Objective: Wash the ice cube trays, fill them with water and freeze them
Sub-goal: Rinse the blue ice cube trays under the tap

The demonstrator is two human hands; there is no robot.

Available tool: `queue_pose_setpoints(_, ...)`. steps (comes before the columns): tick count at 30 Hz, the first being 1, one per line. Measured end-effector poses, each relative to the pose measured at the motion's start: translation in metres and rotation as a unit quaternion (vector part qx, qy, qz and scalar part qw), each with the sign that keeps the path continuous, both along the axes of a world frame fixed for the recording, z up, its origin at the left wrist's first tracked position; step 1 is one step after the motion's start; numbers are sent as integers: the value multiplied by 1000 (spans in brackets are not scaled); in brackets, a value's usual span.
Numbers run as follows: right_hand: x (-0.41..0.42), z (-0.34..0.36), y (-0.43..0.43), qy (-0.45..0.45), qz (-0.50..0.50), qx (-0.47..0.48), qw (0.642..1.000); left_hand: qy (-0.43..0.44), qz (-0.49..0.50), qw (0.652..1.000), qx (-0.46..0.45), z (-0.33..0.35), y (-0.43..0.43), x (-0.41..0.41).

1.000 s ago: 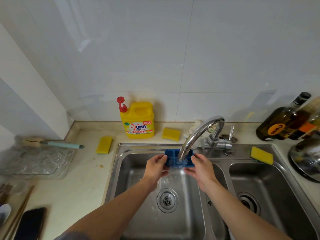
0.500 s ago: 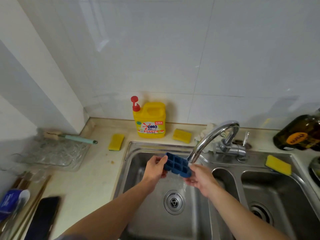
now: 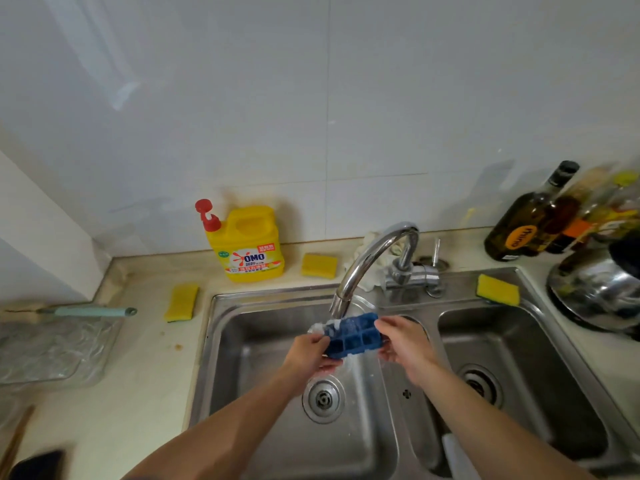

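A small blue ice cube tray (image 3: 354,336) is held over the left sink basin (image 3: 249,344), just under the spout of the chrome faucet (image 3: 367,265). Water runs onto the tray's left end and splashes white there. My left hand (image 3: 310,351) grips the tray's left end and my right hand (image 3: 403,344) grips its right end. The tray is tilted, with its cells facing me.
A yellow OMO detergent jug (image 3: 249,244) stands behind the sink. Yellow sponges lie at the counter left (image 3: 181,303), behind the basin (image 3: 318,265) and on the sink rim (image 3: 498,289). Bottles (image 3: 530,220) and a steel pot (image 3: 599,292) stand at the right. A clear tray (image 3: 52,348) with a brush (image 3: 90,311) is at the left.
The tray has tipped the other way, its left end now under the running water. My view has swung back to the right.
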State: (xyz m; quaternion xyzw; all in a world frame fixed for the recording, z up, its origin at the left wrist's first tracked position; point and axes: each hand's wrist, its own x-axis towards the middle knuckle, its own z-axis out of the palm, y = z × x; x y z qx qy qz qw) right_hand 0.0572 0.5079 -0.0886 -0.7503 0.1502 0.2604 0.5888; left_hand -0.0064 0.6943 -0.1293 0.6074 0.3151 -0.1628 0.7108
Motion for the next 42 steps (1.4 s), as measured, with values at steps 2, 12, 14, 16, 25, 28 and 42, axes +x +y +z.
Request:
queue_pose_setpoints(2, -1, 2, -10, 4, -22, 7, 1000, -17, -11, 1000, 7, 2, -6, 5)
queue_pose_setpoints(12, -16, 4, 10, 56, 49, 69, 995, -38, 81, 994, 58, 15, 15, 6)
queue_pose_setpoints(14, -15, 3, 14, 58, 36, 61, 996, -38, 84, 995, 42, 16, 16, 4)
queue_pose_setpoints(16, -11, 2, 16, 55, 10, 43, 998, -42, 65, 997, 23, 14, 11, 0)
queue_pose_setpoints(25, -2, 10, 25, 24, 74, 46, 996, -5, 126, 992, 0, 17, 10, 8)
queue_pose_setpoints(28, -4, 6, 25, 39, 67, 32, 996, -14, 112, 994, -1, 20, 0, 13)
queue_pose_setpoints(42, -8, -18, 42, 216, -106, 179, 954, -138, 32, 979, 149, 19, -7, 11)
